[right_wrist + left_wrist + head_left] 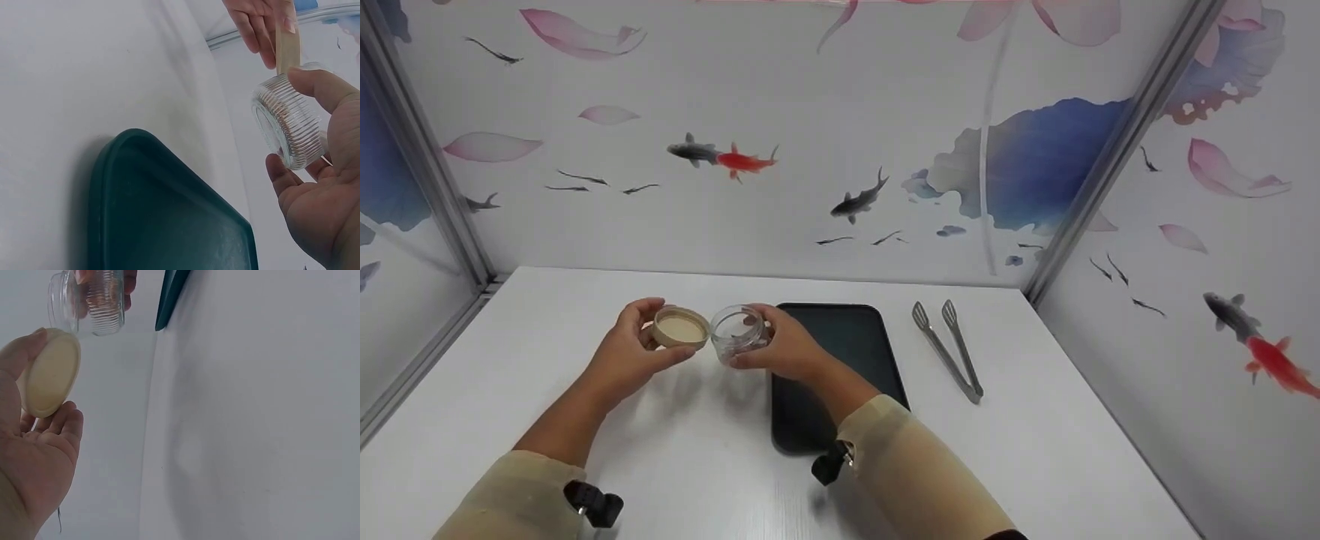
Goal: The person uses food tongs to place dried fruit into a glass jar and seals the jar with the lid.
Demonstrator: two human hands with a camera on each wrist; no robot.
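Note:
My left hand (631,346) holds a round beige lid (681,327) between thumb and fingers, its inner side turned up toward the head camera. Right beside it, my right hand (789,343) grips a clear glass jar (737,334) with ribbed sides. The jar's mouth is uncovered, and its rim is close to the lid's edge; I cannot tell whether they touch. Both are held above the table. In the right wrist view the ribbed jar (289,121) sits between thumb and fingers. The left wrist view shows the lid's flat outer face (53,377).
A dark green tray (840,337) lies on the white table (697,480), partly under my right forearm. To its right lie metal tongs (952,356), spread apart at the tips. Printed panels (780,90) wall the table at the back and sides.

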